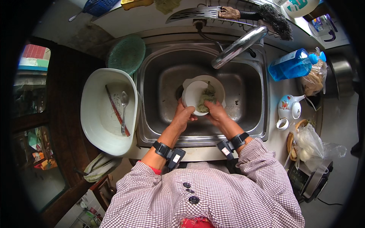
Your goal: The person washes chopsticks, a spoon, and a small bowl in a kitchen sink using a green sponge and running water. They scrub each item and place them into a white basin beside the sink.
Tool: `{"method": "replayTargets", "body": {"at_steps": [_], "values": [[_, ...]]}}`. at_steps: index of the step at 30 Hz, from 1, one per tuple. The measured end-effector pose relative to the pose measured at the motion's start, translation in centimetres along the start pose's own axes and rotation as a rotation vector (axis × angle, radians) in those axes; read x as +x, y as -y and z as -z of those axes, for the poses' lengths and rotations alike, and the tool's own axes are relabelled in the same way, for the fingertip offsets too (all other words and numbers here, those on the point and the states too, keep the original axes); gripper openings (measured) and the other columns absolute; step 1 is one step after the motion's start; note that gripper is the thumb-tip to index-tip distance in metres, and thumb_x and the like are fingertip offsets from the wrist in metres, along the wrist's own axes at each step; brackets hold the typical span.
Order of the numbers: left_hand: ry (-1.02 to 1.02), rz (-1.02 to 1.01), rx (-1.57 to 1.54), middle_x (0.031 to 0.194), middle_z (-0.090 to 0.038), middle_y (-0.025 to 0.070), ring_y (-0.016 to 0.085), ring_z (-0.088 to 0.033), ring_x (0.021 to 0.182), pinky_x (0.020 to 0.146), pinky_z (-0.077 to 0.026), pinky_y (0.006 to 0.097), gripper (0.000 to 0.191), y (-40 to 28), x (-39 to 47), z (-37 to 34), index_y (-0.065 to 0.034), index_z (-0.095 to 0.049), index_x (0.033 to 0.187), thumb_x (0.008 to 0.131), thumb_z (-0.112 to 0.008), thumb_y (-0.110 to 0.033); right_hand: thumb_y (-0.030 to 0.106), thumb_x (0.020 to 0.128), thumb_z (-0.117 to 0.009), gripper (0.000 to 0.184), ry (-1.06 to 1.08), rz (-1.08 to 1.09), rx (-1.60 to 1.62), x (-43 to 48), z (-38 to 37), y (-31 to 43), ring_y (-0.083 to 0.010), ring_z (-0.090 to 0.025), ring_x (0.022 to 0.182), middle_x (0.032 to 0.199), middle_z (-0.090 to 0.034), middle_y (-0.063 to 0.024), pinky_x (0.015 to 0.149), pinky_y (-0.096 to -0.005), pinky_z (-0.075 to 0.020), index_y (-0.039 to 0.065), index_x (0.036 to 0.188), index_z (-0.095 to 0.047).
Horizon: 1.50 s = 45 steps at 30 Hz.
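My left hand (184,115) grips the near left rim of a white bowl (195,91) over the sink. In my right hand (216,111) is a greenish scrubbing cloth (206,99), pressed against the right part of that bowl. Part of the bowl's inside is covered by the cloth. Behind and beneath it shows another pale bowl (219,84) with a small side handle, its lower part hidden. Both sit within the stainless steel sink (168,77), under the chrome faucet (239,47).
Left of the sink stands a white plastic basin (97,114) holding chopsticks (115,107) and a metal spoon (124,99). A green strainer (127,55) leans behind it. Rightward are a blue soap bottle (293,64), a floral teapot (286,107) and a plastic bag (309,142). A knife (196,13) lies at the back.
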<state>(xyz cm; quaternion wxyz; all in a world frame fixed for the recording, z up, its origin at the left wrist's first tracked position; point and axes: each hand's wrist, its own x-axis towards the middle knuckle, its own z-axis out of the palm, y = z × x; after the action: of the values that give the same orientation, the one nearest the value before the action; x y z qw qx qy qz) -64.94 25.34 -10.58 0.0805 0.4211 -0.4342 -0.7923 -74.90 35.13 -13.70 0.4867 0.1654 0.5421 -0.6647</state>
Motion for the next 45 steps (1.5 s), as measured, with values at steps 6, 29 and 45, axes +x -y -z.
{"method": "replayTargets", "body": {"at_steps": [6, 29, 45], "values": [[-0.011, -0.037, 0.128, 0.086, -0.056, 0.0073, 0.012, -0.053, 0.056, 0.043, -0.044, 0.0213, 0.05, -0.3, 0.1, -0.3, -0.0026, -0.042, 0.117, 0.068, -0.052, -0.003, 0.002, 0.083, -0.052, 0.041, 0.001, -0.014, -0.196, 0.4, -0.2, -0.8, -0.0245, -0.058, 0.094, 0.11, -0.056, -0.0116, 0.066, -0.0352, -0.051, 0.004, 0.123, -0.042], [0.053, 0.1, 0.223, 0.072, -0.057, 0.0063, 0.009, -0.052, 0.046, 0.035, -0.036, 0.0203, 0.029, -0.2, 0.2, -1.0, 0.0023, -0.053, 0.099, 0.071, -0.05, -0.005, 0.003, 0.08, -0.057, 0.041, 0.073, -0.061, -0.36, 2.2, 2.2, 0.7, -0.0236, -0.06, 0.096, 0.108, -0.059, -0.0145, 0.077, -0.0352, -0.0522, -0.004, 0.119, -0.046], [0.481, -0.698, 1.621, 0.089, -0.059, 0.0072, 0.029, -0.053, 0.092, 0.072, -0.046, 0.0413, 0.022, -1.2, -1.8, -0.2, -0.0049, -0.059, 0.081, 0.073, -0.069, -0.023, 0.007, 0.081, -0.052, 0.043, 0.229, -0.092, -0.772, 1.5, 4.1, 5.0, -0.0278, -0.062, 0.093, 0.108, -0.059, -0.0143, 0.068, -0.0433, -0.0572, 0.0, 0.123, -0.045]]}}
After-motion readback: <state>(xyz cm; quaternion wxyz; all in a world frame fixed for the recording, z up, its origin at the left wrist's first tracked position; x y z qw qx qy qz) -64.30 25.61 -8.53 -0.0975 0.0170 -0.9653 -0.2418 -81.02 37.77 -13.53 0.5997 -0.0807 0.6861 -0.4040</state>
